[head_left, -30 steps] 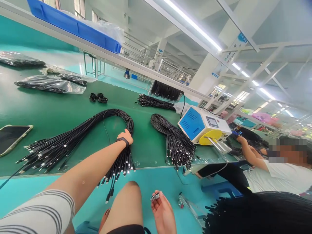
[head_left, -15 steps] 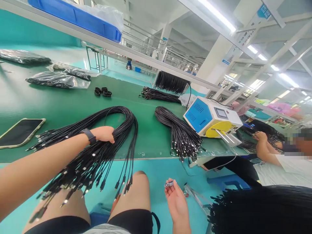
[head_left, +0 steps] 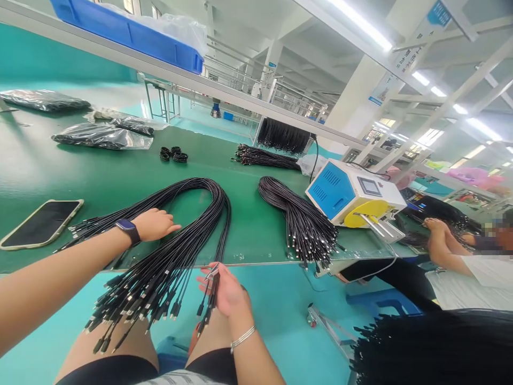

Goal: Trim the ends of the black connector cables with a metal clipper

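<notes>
A thin strand of black USB-type cables (head_left: 222, 243) is enclosed by the right hand (head_left: 226, 291), and a small metal piece (head_left: 212, 271), too small to identify, is held in the same fingers. The main cable bundle (head_left: 196, 227) is arched over the green bench (head_left: 244, 235) to the left of that grip, its plugs hung over the edge; the left hand (head_left: 154, 224) is laid over its inner side, though whether any cables are gripped there cannot be told. As far as can be judged, only this strand has been set apart, while most of the bundle is left loose, with no tie visible around it. Beyond the right hand, to its right, a folded cable bundle (head_left: 308, 224) is laid with its plugs gathered; whether it is finished cannot be told. Small black coils (head_left: 181, 158) are placed beyond the left hand.
</notes>
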The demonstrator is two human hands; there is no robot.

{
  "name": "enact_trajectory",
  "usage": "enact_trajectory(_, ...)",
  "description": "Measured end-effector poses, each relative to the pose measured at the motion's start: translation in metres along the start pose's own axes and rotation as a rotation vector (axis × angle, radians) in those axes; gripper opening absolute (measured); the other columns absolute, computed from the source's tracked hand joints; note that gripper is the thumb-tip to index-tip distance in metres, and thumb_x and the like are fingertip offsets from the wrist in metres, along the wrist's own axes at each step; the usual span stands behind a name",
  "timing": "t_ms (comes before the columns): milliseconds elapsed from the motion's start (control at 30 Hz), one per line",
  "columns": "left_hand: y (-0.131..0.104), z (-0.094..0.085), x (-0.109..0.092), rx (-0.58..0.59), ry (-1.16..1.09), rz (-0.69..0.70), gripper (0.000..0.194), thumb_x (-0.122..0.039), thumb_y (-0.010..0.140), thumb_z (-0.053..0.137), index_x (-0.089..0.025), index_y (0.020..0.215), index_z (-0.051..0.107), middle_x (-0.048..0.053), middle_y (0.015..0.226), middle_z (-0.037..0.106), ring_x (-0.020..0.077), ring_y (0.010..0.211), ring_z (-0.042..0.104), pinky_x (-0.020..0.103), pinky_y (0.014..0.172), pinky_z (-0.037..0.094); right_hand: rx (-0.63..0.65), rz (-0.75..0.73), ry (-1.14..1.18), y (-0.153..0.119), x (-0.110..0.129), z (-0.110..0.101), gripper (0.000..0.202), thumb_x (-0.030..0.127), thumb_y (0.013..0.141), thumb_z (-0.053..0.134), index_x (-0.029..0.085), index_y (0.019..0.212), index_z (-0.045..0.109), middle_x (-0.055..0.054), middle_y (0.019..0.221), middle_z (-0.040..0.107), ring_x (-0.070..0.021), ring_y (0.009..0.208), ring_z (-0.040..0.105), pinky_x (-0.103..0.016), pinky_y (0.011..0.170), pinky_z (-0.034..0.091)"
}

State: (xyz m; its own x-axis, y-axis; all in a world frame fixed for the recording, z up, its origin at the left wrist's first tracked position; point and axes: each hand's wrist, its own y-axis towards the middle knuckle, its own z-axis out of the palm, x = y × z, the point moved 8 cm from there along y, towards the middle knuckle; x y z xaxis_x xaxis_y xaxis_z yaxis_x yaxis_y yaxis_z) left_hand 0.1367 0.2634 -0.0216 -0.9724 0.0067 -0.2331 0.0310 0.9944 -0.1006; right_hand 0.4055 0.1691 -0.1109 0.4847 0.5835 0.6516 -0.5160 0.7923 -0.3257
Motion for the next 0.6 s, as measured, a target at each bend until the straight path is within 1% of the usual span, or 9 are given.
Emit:
enact_trajectory(67,-0.007,0.001,0.018,0.029,0.075,0.018,0.027,-0.042,0.091,0.066,-0.017,0.083,0.066,0.007,0.1,0.069,0.0258,0.109,0.06,0.048,0.102,0.041,0.073,0.04,0.02,0.003,-0.013,0.018,0.05,0.061,0.068,0.082,0.02,0.094,0.068,-0.007,0.096,0.073,-0.0207,0.081,0.068,-0.035,0.075,0.051)
enact_trajectory(167,-0.02,-0.004,0.041,0.0,0.151,-0.01,0.024,-0.041,0.09,0.067,-0.017,0.087,0.066,0.008,0.107,0.067,0.0269,0.112,0.058,0.049,0.102,0.04,0.152,0.078,0.022,0.008,-0.032,0.046,0.05,0.058,0.066,0.084,0.019,0.094,0.07,-0.003,0.082,0.069,-0.0162,0.071,0.061,-0.029,0.068,0.047)
enact_trajectory(267,-0.031,-0.013,0.053,-0.061,0.167,-0.035,0.023,-0.04,0.092,0.064,-0.017,0.094,0.067,0.01,0.117,0.065,0.0284,0.12,0.053,0.052,0.107,0.036,0.184,0.096,0.002,0.016,-0.048,0.065,0.052,0.058,0.063,0.087,0.017,0.093,0.073,0.001,0.071,0.063,-0.0133,0.065,0.054,-0.026,0.063,0.041)
enact_trajectory(333,-0.036,-0.019,0.055,-0.092,0.139,-0.047,0.024,-0.04,0.092,0.063,-0.017,0.095,0.067,0.011,0.12,0.064,0.0307,0.128,0.048,0.055,0.112,0.028,0.186,0.088,-0.015,0.019,-0.053,0.07,0.05,0.058,0.063,0.087,0.017,0.09,0.074,0.001,0.07,0.061,-0.0126,0.065,0.052,-0.025,0.064,0.039)
enact_trajectory(400,-0.037,-0.025,0.054,-0.109,0.081,-0.067,0.027,-0.041,0.09,0.062,-0.016,0.097,0.068,0.013,0.126,0.063,0.0344,0.136,0.04,0.056,0.116,0.021,0.174,0.073,-0.036,0.019,-0.055,0.068,0.046,0.055,0.063,0.088,0.016,0.086,0.075,0.001,0.07,0.062,-0.0125,0.065,0.051,-0.026,0.065,0.038)
enact_trajectory(467,-0.037,-0.026,0.046,-0.1,-0.009,-0.098,0.035,-0.047,0.086,0.061,-0.016,0.102,0.07,0.015,0.131,0.063,0.0381,0.139,0.037,0.053,0.116,0.023,0.153,0.061,-0.048,0.016,-0.056,0.06,0.044,0.052,0.063,0.089,0.015,0.084,0.075,0.0,0.071,0.062,-0.0126,0.065,0.05,-0.026,0.066,0.037)
enact_trajectory(500,-0.036,-0.022,0.04,-0.079,-0.067,-0.113,0.041,-0.052,0.084,0.061,-0.018,0.105,0.07,0.014,0.131,0.064,0.0384,0.137,0.041,0.048,0.114,0.029,0.14,0.057,-0.049,0.014,-0.055,0.056,0.044,0.051,0.064,0.089,0.015,0.084,0.075,0.0,0.07,0.062,-0.0127,0.065,0.05,-0.026,0.066,0.038)
enact_trajectory(533,-0.035,-0.016,0.031,-0.047,-0.131,-0.127,0.048,-0.058,0.082,0.06,-0.019,0.109,0.071,0.013,0.128,0.067,0.0374,0.132,0.049,0.044,0.109,0.037,0.126,0.051,-0.046,0.012,-0.054,0.052,0.044,0.051,0.064,0.088,0.015,0.084,0.075,0.0,0.069,0.062,-0.0127,0.065,0.05,-0.026,0.066,0.038)
enact_trajectory(600,-0.033,0.003,0.007,0.041,-0.269,-0.137,0.06,-0.067,0.08,0.055,-0.022,0.115,0.071,0.009,0.12,0.073,0.0319,0.114,0.064,0.034,0.093,0.05,0.098,0.03,-0.031,0.01,-0.05,0.045,0.044,0.052,0.063,0.088,0.017,0.085,0.074,0.002,0.068,0.06,-0.0125,0.063,0.049,-0.026,0.066,0.038)
